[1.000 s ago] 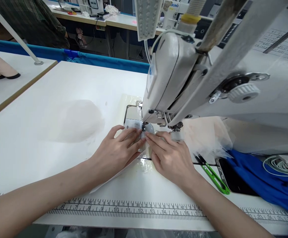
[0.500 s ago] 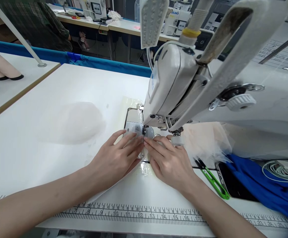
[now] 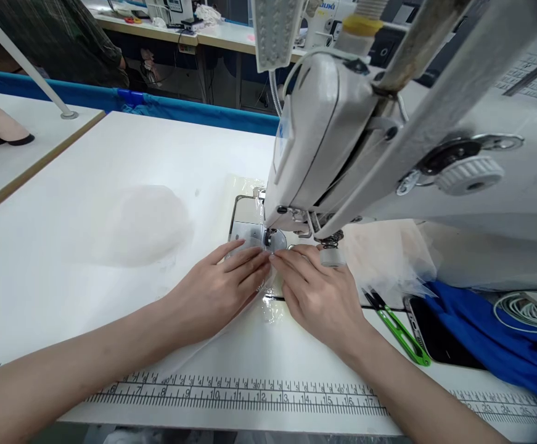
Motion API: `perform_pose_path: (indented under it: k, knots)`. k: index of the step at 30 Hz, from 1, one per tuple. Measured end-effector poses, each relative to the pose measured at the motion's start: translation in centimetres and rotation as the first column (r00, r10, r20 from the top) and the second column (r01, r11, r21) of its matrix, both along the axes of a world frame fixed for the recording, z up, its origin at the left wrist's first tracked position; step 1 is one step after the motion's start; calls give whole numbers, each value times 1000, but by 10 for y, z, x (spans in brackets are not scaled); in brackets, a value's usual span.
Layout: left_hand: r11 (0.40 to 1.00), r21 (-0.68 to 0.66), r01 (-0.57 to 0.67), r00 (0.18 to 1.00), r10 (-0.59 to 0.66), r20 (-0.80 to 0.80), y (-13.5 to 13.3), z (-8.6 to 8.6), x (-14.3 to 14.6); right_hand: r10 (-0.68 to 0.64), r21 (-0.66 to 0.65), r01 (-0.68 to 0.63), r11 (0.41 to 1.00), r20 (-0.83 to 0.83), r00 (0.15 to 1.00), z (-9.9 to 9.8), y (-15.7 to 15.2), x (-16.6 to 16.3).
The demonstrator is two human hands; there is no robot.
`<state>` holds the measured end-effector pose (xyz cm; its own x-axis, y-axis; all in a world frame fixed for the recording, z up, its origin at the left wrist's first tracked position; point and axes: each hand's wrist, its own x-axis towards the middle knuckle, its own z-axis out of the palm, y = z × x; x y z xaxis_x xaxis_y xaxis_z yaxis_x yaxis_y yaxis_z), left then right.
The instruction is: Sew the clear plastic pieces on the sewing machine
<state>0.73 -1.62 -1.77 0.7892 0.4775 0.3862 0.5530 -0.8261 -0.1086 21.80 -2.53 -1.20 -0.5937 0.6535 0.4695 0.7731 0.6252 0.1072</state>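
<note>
My left hand (image 3: pixel 222 290) is closed on a piece of sheer white fabric (image 3: pixel 198 351), its fingers close together on top and its thumb hidden. The fabric hangs from under this hand toward the table's front edge. My right hand (image 3: pixel 321 299) has its fingertips together at the same fabric, meeting the left fingertips just in front of the presser foot (image 3: pixel 270 236). Above both hands is the white sewing machine head (image 3: pixel 326 135). The metal plate (image 3: pixel 245 216) under the needle is partly covered by my left fingers.
Peach tulle (image 3: pixel 383 253) lies right of the needle area. Green thread snips (image 3: pixel 404 339), a black phone (image 3: pixel 444 333), blue cloth (image 3: pixel 494 339) and a coiled cable (image 3: pixel 522 311) are at the right. A printed ruler (image 3: pixel 235 393) runs along the front edge. A person's sleeve (image 3: pixel 65 37) shows at upper left.
Both hands stay at the presser foot, with the left fingers slightly farther forward and its thumb now out of sight. The view has shifted slightly, enlarging the machine head.
</note>
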Motion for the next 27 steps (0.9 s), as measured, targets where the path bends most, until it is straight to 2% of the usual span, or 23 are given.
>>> perform_pose_path:
  k: [11,20,27]
  knots:
    - [999,-21,-30,999,30,30,3,-9,0,-21,15,20,1000,52,998,-2,0,0]
    - [995,-88,-56,996,61,58,5,-7,0,-28,15,27,1000,55,998,-3,2,0]
    - [981,-190,-41,994,60,96,8,-1,1,-39,17,38,999,62,997,-3,1,0]
